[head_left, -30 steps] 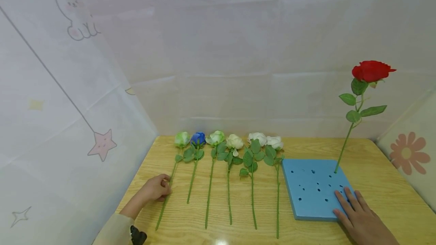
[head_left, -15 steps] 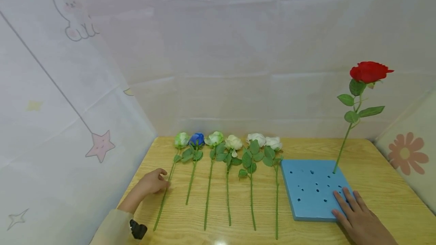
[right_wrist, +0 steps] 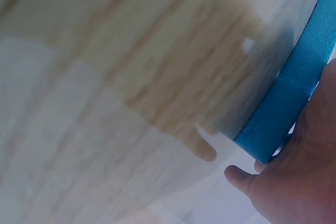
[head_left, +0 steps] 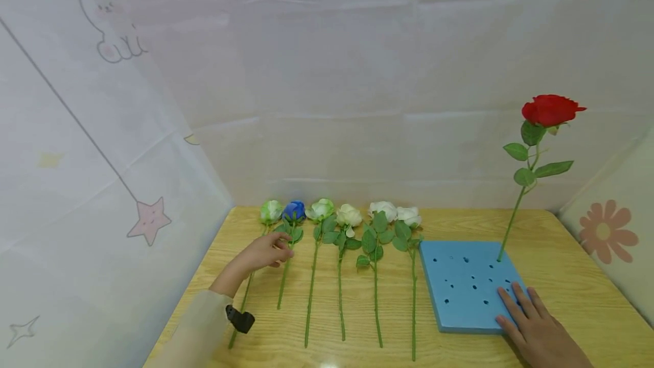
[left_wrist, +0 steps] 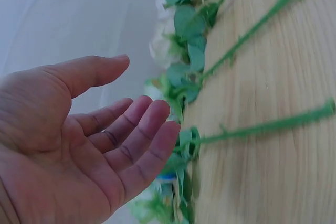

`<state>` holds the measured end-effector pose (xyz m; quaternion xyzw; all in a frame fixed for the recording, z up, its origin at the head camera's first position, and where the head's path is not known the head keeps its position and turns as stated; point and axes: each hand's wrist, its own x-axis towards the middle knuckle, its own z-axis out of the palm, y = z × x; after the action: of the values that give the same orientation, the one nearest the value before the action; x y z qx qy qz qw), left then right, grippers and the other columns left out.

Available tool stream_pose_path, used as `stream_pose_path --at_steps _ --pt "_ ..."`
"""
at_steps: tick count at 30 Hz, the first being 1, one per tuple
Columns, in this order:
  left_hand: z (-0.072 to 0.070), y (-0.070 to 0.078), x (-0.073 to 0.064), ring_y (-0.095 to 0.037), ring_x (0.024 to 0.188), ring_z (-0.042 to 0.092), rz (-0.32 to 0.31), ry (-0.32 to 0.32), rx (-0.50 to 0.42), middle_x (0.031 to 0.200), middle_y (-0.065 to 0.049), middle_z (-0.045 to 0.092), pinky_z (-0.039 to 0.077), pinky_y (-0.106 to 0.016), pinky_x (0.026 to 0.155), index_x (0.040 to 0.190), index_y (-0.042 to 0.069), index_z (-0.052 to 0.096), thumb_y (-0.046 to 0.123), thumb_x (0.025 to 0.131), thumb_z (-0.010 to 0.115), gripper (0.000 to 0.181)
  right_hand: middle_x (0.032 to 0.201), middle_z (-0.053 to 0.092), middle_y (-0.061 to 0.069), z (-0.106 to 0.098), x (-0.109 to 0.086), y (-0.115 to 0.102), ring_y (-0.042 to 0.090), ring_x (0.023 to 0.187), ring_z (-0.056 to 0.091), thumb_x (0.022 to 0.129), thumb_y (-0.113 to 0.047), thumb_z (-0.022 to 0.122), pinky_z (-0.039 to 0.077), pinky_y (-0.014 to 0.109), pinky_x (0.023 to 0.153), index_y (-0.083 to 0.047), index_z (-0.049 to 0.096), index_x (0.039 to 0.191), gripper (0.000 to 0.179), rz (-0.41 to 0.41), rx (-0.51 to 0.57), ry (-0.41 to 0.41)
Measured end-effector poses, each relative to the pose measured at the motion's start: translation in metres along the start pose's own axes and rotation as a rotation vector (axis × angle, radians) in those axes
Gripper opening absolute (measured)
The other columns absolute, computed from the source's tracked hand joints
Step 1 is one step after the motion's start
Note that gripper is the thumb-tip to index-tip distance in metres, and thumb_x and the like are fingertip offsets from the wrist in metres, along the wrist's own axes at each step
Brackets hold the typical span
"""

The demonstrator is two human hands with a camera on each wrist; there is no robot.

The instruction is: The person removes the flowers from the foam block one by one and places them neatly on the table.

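Note:
My left hand [head_left: 263, 251], fingers loosely bent and holding nothing, hovers by the stem of the blue rose [head_left: 293, 210]. Its forearm crosses over the stem of the leftmost green-white rose [head_left: 271, 211]. In the left wrist view the palm of that hand [left_wrist: 100, 140] faces the camera, thumb apart from the fingers. My right hand [head_left: 541, 325] lies with spread fingers on the near right corner of a blue foam board [head_left: 462, 314] full of small holes. A red rose [head_left: 552, 111] stands upright, slightly tilted, in a hole at the board's far right.
Right of the blue rose, another green-white rose [head_left: 321, 209], a cream rose [head_left: 349, 216] and two white roses [head_left: 383, 210] lie in a row, stems toward me. The wooden table [head_left: 460, 221] ends at a pale cloth backdrop [head_left: 327, 90] behind and at both sides.
My left hand has moved right and away from me, from beside the leftmost stem to the blue rose's stem. The right hand stays on the foam board.

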<state>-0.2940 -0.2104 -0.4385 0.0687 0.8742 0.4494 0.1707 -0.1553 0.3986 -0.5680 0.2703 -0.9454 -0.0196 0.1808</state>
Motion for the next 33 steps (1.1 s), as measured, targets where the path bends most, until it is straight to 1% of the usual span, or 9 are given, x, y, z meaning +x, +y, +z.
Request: stream_pose_path --at_steps 4,7,10,14,20,23,25,30,33 --pt "0.015 0.015 0.013 -0.034 0.105 0.065 0.046 -0.049 -0.028 0.116 -0.012 0.06 0.055 -0.053 0.092 0.143 0.008 0.051 0.03 0.097 0.071 0.054 0.164 0.027 0.02 -0.006 0.0 -0.005 0.007 0.15 -0.024 0.096 -0.037 0.066 -0.016 0.022 0.12 -0.019 0.015 0.164 0.087 0.06 0.008 -0.028" --pt "0.028 0.027 0.024 -0.036 0.108 0.064 0.08 -0.087 -0.038 0.118 -0.012 0.06 0.055 -0.054 0.093 0.142 0.011 0.053 0.031 0.098 0.07 0.051 0.169 0.011 0.01 -0.004 -0.002 -0.001 0.015 0.154 -0.018 0.096 -0.041 0.064 -0.012 0.027 0.123 -0.019 0.017 0.164 0.086 -0.022 -0.031 0.019" --pt "0.04 0.038 0.033 -0.037 0.11 0.063 0.116 -0.126 -0.042 0.12 -0.013 0.059 0.053 -0.054 0.095 0.142 0.011 0.053 0.033 0.099 0.069 0.052 0.17 0.007 0.009 -0.001 -0.003 0.004 0.023 0.156 -0.011 0.104 -0.047 0.049 -0.009 0.032 0.125 -0.017 0.021 0.163 0.071 -0.103 -0.054 0.065" --pt "0.057 0.054 0.044 -0.04 0.113 0.061 0.158 -0.16 -0.064 0.121 -0.012 0.06 0.052 -0.056 0.097 0.142 0.011 0.053 0.031 0.1 0.068 0.049 0.162 0.029 0.023 0.005 -0.004 0.009 0.039 0.155 0.005 0.11 -0.053 0.021 -0.003 0.045 0.126 -0.015 0.031 0.159 0.063 -0.228 -0.08 0.136" --pt "0.086 0.072 0.065 -0.043 0.117 0.059 0.234 -0.202 -0.104 0.124 -0.01 0.06 0.049 -0.059 0.098 0.144 0.012 0.052 0.03 0.101 0.066 0.049 0.161 0.03 0.023 0.006 -0.002 0.009 0.041 0.155 0.006 0.109 -0.054 0.017 -0.003 0.047 0.126 -0.013 0.033 0.158 0.066 -0.264 -0.08 0.168" --pt "0.101 0.082 0.074 -0.038 0.116 0.06 0.258 -0.223 -0.116 0.124 -0.008 0.06 0.049 -0.059 0.099 0.144 0.014 0.053 0.032 0.1 0.067 0.049 0.162 0.03 0.023 0.002 -0.001 0.004 0.035 0.156 -0.002 0.11 -0.048 0.017 -0.009 0.04 0.125 -0.013 0.029 0.16 0.062 -0.185 -0.056 0.096" --pt "0.111 0.09 0.079 -0.033 0.115 0.061 0.27 -0.237 -0.12 0.124 -0.005 0.061 0.048 -0.059 0.101 0.143 0.016 0.054 0.032 0.1 0.067 0.047 0.162 0.027 0.025 -0.003 0.0 -0.001 0.029 0.155 -0.015 0.11 -0.049 0.024 -0.017 0.035 0.121 -0.016 0.023 0.163 0.061 -0.035 0.069 -0.036" --pt "0.135 0.107 0.092 -0.02 0.109 0.062 0.317 -0.274 -0.14 0.123 -0.004 0.061 0.05 -0.056 0.1 0.142 0.015 0.056 0.031 0.1 0.066 0.045 0.161 0.021 0.034 -0.011 0.007 -0.012 0.044 0.152 -0.014 0.107 -0.049 0.045 0.009 0.069 0.117 -0.008 0.023 0.162 0.072 0.365 0.362 -0.252" --pt "0.15 0.117 0.099 -0.015 0.107 0.062 0.347 -0.298 -0.152 0.123 -0.003 0.06 0.052 -0.051 0.098 0.141 0.016 0.056 0.031 0.101 0.066 0.044 0.158 0.025 0.036 -0.014 0.009 -0.013 0.054 0.15 0.003 0.106 -0.05 0.047 0.027 0.075 0.106 -0.002 0.031 0.158 0.072 0.396 0.389 -0.26"
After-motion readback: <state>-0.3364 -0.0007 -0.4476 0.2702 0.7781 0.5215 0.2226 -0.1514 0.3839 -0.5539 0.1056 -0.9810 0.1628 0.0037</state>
